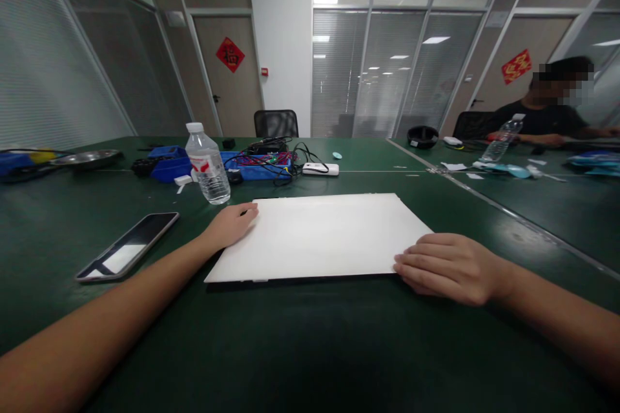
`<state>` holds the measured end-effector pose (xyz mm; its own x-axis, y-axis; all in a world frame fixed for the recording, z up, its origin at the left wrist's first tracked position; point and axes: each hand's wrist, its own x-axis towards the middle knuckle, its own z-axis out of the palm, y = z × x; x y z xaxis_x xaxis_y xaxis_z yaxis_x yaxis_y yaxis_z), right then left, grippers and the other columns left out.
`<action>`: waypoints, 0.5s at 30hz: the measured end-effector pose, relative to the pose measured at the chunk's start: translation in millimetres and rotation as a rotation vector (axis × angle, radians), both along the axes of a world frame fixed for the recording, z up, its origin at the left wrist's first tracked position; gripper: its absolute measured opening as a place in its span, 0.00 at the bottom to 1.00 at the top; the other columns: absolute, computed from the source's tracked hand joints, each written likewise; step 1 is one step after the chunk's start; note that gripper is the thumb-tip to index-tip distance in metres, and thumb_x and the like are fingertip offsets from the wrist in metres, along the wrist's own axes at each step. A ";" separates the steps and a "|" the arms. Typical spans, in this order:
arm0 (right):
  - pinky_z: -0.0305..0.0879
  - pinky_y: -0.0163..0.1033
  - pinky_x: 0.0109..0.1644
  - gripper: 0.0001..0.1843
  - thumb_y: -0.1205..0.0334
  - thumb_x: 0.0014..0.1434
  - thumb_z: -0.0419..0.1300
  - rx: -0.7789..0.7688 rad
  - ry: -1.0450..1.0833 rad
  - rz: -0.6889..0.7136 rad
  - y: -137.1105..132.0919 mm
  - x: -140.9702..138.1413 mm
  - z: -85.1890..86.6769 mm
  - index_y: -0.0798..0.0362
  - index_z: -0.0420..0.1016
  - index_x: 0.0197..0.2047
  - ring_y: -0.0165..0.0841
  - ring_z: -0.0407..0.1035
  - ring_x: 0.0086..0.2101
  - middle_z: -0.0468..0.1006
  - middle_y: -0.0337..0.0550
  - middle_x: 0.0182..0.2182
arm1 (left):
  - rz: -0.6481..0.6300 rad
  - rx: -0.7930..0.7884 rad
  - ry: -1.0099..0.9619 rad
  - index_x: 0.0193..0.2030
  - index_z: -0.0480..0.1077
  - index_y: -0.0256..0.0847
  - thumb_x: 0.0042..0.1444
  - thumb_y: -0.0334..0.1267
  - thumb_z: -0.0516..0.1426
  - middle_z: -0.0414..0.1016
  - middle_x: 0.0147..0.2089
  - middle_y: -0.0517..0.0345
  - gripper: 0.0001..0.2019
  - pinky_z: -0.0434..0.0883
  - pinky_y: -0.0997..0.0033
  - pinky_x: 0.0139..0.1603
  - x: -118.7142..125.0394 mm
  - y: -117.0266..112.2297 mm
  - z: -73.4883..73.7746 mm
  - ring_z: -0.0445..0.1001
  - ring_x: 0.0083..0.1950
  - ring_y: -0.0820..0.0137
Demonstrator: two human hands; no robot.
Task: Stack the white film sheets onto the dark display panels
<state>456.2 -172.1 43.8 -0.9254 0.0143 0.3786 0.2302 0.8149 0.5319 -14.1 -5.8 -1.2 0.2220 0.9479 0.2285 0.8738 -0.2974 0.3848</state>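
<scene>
A flat white rectangular panel (320, 232) lies level in front of me, its front edge slightly above the green table. My left hand (233, 222) grips its left edge towards the far corner, with the thumb side on top. On the opposite side, my right hand (448, 266) holds the near right corner, fingers together over the edge and partly hiding it. Small tabs show along the panel's front edge, and its underside is hidden. Left of my left forearm rests a smartphone (130, 246), screen up.
A water bottle (208, 164) stands just beyond my left hand. Behind the panel are a blue tray (264, 171) with tangled wires and a white power strip (320, 170). At the far right, a person (537, 119) sits near another bottle (504, 139). A seam strip (484, 197) crosses the table (310, 348).
</scene>
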 end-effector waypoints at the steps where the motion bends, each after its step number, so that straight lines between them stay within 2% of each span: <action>1: 0.78 0.43 0.45 0.16 0.70 0.65 0.63 0.012 -0.015 0.000 -1.4 0.3 1.5 0.62 0.77 0.55 0.37 0.79 0.46 0.83 0.54 0.48 | 0.002 -0.009 -0.053 0.60 0.79 0.38 0.64 0.52 0.46 0.76 0.67 0.47 0.30 0.65 0.60 0.72 -2.8 2.7 0.4 0.74 0.69 0.57; 6: 0.79 0.43 0.47 0.16 0.70 0.69 0.58 0.091 -0.046 -0.012 -4.1 4.7 10.4 0.64 0.77 0.57 0.39 0.78 0.49 0.83 0.56 0.49 | -0.040 -0.057 -0.189 0.58 0.80 0.38 0.56 0.45 0.51 0.80 0.63 0.50 0.28 0.70 0.59 0.69 -12.2 6.5 4.2 0.77 0.65 0.56; 9: 0.79 0.41 0.48 0.17 0.70 0.71 0.53 0.135 -0.033 -0.042 -2.3 12.2 14.2 0.62 0.77 0.58 0.38 0.78 0.51 0.83 0.54 0.50 | -0.101 -0.105 -0.196 0.61 0.78 0.42 0.51 0.45 0.58 0.77 0.67 0.52 0.30 0.67 0.58 0.72 -16.7 3.5 8.0 0.73 0.69 0.54; 12: 0.79 0.41 0.50 0.20 0.71 0.72 0.53 0.152 -0.006 -0.084 0.6 23.0 14.9 0.60 0.75 0.62 0.38 0.77 0.53 0.81 0.55 0.54 | -0.147 -0.061 -0.141 0.64 0.76 0.43 0.53 0.53 0.61 0.73 0.70 0.51 0.33 0.60 0.54 0.76 -22.4 2.6 11.2 0.69 0.73 0.53; 15: 0.78 0.43 0.51 0.24 0.72 0.70 0.56 0.127 0.059 -0.133 3.8 33.5 12.7 0.58 0.71 0.68 0.39 0.76 0.56 0.78 0.55 0.59 | -0.185 -0.036 -0.147 0.67 0.74 0.41 0.52 0.63 0.61 0.72 0.71 0.47 0.40 0.60 0.52 0.75 -25.5 2.4 13.0 0.69 0.73 0.52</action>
<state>489.7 -168.3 56.5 -0.8947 0.0836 0.4388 0.3652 0.7026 0.6108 -39.7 -3.5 11.8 0.3594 0.9024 0.2379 0.7393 -0.4309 0.5175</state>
